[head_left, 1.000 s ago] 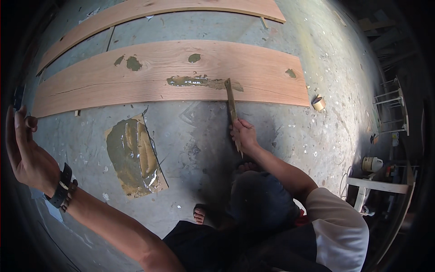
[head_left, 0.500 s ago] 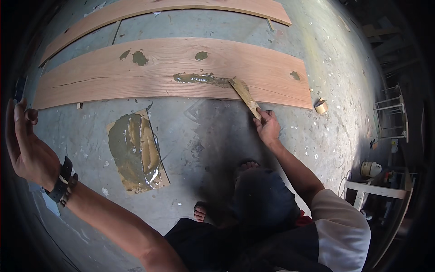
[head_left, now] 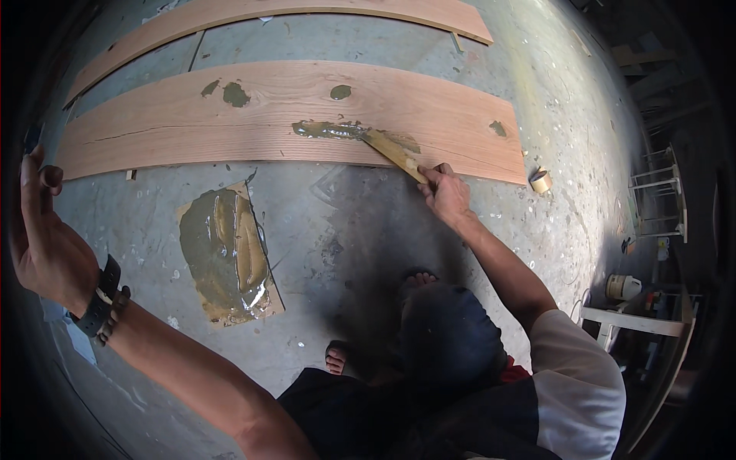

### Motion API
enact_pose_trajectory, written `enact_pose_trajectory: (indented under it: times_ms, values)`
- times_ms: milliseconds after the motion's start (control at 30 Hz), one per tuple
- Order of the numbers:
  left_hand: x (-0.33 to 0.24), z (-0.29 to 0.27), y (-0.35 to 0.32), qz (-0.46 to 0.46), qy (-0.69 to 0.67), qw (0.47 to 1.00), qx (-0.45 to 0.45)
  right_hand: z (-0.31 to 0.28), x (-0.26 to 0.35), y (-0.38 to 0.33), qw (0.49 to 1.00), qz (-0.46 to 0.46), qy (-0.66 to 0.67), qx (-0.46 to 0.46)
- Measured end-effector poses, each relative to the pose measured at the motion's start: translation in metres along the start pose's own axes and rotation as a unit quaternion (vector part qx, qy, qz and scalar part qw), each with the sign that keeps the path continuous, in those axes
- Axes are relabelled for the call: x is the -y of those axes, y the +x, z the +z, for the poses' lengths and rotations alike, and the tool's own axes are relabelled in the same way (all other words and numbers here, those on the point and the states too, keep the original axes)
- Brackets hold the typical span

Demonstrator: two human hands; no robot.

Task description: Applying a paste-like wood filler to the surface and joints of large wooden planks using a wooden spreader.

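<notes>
My right hand (head_left: 445, 193) grips a thin wooden spreader stick (head_left: 395, 152), its far end lying in a smear of olive-green filler (head_left: 331, 129) on a long pale wooden board (head_left: 230, 123) on the concrete floor. Several smaller filler patches dot that board. My left hand (head_left: 42, 234) is raised at the far left, fingers apart, holding nothing; a dark band circles its wrist. A flat piece of card (head_left: 230, 257) covered with more green filler lies on the floor in front of me.
A second long board (head_left: 307, 11) lies farther away. A roll of tape (head_left: 541, 182) sits by the near board's right end. At the right edge are a white bucket (head_left: 622, 287), white planks and a metal rack. My bare toes (head_left: 337, 359) show below.
My right hand moved up and right from the floor to the board's near edge, swinging the stick so its tip lies in the filler smear. The left hand stayed raised.
</notes>
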State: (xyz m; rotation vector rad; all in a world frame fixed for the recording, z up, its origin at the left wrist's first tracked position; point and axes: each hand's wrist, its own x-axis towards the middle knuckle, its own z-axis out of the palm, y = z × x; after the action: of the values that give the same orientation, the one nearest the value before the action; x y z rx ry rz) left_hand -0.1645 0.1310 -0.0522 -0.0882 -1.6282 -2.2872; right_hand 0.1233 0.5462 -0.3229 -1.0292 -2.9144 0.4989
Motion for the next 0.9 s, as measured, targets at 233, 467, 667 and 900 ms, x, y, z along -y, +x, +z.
enact_pose_trajectory:
  times_ms: [233, 467, 667, 900]
  values:
    - [0.036, -0.029, 0.014, 0.358, 0.238, 0.892, 0.138, -0.032, -0.007, 0.036, 0.99, -0.085, -0.1, 0.044]
    - [0.034, -0.038, 0.025, 0.367, 0.246, 0.883, 0.158, -0.084, -0.035, 0.047, 0.987, -0.046, -0.127, 0.087]
    - [0.033, -0.028, 0.022, 0.367, 0.275, 0.873, 0.163, -0.066, 0.001, 0.107, 0.972, -0.168, -0.131, 0.095]
    - [0.032, -0.036, 0.025, 0.363, 0.279, 0.873, 0.169, -0.114, -0.058, 0.119, 0.953, -0.168, -0.21, 0.138]
